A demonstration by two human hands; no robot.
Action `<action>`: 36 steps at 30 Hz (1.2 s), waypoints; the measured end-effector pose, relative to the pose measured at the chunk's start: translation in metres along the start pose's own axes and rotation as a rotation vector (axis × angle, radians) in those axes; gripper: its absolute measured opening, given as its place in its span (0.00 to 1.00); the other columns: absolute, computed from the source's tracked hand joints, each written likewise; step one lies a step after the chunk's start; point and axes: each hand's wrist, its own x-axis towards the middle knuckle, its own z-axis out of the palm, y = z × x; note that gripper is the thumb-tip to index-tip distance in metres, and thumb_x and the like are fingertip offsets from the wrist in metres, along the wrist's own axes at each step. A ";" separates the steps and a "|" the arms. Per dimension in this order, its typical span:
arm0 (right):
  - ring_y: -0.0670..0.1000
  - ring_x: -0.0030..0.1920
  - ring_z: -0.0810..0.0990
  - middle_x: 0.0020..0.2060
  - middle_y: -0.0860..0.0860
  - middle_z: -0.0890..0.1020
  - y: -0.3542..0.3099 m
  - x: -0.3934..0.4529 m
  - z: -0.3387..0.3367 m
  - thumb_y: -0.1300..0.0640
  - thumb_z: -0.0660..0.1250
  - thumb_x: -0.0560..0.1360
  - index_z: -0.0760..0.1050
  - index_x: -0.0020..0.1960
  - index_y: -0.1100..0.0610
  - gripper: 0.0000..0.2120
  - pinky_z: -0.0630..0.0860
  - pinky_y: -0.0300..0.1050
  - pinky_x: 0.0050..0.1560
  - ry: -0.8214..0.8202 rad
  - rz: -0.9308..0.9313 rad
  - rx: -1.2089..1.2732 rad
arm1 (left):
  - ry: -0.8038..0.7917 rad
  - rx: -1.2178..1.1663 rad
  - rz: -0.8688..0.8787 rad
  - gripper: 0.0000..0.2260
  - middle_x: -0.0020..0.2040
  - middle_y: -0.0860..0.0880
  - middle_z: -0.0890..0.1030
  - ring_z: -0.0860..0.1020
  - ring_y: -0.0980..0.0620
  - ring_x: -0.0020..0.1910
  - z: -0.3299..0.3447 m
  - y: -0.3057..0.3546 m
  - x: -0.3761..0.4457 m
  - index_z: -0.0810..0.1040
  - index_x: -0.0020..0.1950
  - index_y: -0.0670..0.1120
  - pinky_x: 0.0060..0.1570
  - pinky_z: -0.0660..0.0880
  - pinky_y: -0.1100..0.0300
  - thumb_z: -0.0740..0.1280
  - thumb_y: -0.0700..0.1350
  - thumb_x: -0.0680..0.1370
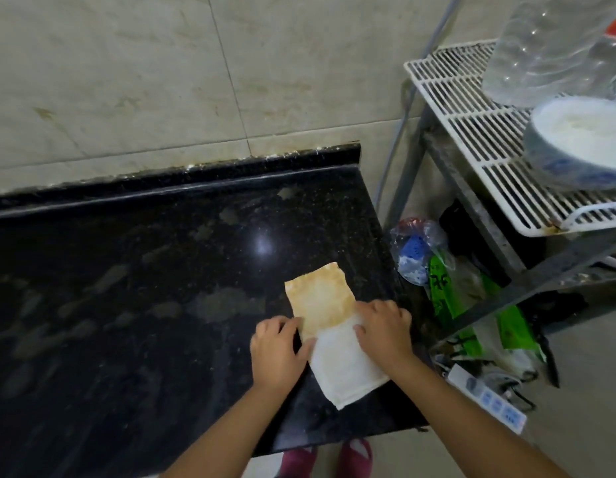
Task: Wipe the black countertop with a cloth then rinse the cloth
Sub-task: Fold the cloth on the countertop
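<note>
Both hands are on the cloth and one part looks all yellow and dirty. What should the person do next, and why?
Probably fold the stained yellowish far half of the white rectangular cloth under, so the clean white half faces down. The left hand and right hand already hold its two sides, and the speckled black stone countertop shows dull smears to the left that need wiping.

We see a black countertop (144, 270) flecked with pale speckles and dull grey smears. On it lies a cloth (329, 331), tan-stained at its far half, white at the near. Right of the countertop stands a white wire rack (479, 139) bearing a white bowl (575, 143) with blue patterning; below the rack, green bags (444, 291).
</note>
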 end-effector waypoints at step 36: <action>0.32 0.42 0.70 0.37 0.43 0.78 0.014 -0.022 -0.067 0.55 0.59 0.71 0.79 0.41 0.61 0.13 0.67 0.40 0.47 0.463 -0.485 0.479 | 0.431 -0.142 0.511 0.05 0.35 0.52 0.79 0.70 0.58 0.41 -0.071 0.007 -0.007 0.75 0.43 0.50 0.45 0.66 0.63 0.60 0.47 0.73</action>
